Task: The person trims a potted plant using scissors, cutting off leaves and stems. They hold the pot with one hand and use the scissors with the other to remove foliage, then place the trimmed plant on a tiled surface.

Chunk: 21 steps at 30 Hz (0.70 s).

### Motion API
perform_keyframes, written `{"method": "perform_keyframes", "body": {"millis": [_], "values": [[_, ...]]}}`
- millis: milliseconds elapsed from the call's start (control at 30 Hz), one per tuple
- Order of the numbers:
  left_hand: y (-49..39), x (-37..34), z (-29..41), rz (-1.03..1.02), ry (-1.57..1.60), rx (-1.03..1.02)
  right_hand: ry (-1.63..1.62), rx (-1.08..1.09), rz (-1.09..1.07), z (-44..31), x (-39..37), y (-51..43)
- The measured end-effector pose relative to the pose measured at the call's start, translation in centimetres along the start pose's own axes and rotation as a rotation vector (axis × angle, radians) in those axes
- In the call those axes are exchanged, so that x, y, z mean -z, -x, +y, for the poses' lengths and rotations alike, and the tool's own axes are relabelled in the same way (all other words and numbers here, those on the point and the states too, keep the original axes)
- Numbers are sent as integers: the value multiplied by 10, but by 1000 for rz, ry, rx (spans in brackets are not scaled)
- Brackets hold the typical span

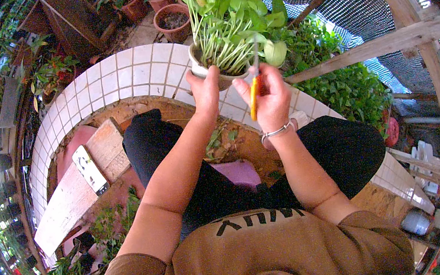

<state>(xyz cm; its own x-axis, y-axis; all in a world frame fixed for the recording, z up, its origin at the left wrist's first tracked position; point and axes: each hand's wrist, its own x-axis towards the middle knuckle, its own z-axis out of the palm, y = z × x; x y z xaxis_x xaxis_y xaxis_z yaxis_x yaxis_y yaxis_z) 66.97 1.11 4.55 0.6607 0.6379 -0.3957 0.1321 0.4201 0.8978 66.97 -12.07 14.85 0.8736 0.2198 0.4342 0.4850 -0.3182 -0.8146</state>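
Observation:
A round pot (199,66) with a pale rim holds a dense leafy green plant (226,24) with many pale stems, over the white-tiled ledge. My left hand (206,89) grips the near left side of the pot, thumb at its rim. In my right hand (267,93) is a pair of scissors with yellow-and-red handles (255,95); the blades point away from me, up beside the stems at the plant's right. Whether the blades are apart cannot be told. A large pale green leaf (275,52) hangs just beyond my right fingers. A bracelet circles my right wrist.
The curved ledge of white tiles (124,73) runs in front of me. A phone (90,170) lies on a wooden board (111,149) at left. A terracotta pot of soil (172,22) stands beyond the ledge. Leafy plants and wooden beams (375,48) fill the right. Cut leaves (220,137) lie below my hands.

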Motion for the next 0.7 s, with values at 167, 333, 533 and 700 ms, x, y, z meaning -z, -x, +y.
{"method": "perform_keyframes", "body": {"millis": [167,333,533,700], "values": [[5,-3,9,-23,23,2,-4,128,120,9,11,-18],[17,-2,25,-128,188,82,-87,56,177,15,10,-15],[21,-6,29,-239,135,105,-87,12,-85,13,3,-22],[24,-7,24,-248,45,171,289,2,5,19,3,-49]]}}
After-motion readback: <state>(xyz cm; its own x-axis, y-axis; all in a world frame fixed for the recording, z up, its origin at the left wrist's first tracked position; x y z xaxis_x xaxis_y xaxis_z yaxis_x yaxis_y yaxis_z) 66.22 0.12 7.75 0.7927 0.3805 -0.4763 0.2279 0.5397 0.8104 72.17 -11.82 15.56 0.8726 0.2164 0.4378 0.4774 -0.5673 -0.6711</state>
